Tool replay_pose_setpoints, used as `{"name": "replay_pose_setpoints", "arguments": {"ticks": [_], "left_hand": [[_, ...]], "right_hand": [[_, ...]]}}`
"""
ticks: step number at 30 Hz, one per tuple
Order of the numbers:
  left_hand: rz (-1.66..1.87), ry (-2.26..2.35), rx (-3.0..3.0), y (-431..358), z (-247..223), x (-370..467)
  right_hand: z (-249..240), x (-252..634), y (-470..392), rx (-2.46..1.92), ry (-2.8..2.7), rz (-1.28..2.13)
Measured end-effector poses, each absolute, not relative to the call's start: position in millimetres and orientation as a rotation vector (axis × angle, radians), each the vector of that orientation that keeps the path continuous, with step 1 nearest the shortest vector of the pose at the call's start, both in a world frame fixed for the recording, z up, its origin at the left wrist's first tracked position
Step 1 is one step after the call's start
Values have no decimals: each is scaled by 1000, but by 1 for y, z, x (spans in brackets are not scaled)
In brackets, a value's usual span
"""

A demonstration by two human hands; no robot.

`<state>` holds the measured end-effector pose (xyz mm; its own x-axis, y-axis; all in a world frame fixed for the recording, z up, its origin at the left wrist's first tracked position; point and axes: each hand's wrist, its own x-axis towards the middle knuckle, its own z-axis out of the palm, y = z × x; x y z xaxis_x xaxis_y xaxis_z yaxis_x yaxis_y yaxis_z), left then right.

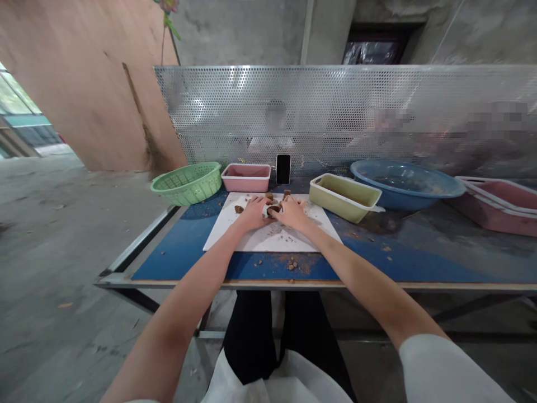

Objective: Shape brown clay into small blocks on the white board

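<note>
My left hand [254, 211] and my right hand [293, 213] meet over a white board [260, 242] on the blue tabletop. Between them lies a dark brown, shard-like piece [274, 210], and the fingers of both hands close on its sides. Its underside is hidden. Just beyond the fingers sit another brown piece [269, 196] and a small upright brown lump [287, 193]. Left of my left hand is a loose brown chunk [239, 209]. Brown crumbs are scattered over the board around my hands.
Along the back stand a green basket [188, 187], a pink container [246, 182], a smartphone [283, 169], an olive-green container [342, 204], a blue basin [403, 193] and pink containers [499, 215]. Behind rises a perforated metal panel [235, 112]. Crumbs [292, 263] lie near the front edge.
</note>
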<state>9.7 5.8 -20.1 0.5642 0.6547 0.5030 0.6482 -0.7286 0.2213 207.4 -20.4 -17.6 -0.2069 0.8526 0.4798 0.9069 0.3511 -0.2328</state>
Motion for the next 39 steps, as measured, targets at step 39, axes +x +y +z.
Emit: {"name": "replay_pose_setpoints", "arguments": {"ticks": [39], "left_hand": [[1052, 1315, 2539, 1, -13, 17]], "right_hand": [[-6, 215, -21, -1268, -2068, -16]]}}
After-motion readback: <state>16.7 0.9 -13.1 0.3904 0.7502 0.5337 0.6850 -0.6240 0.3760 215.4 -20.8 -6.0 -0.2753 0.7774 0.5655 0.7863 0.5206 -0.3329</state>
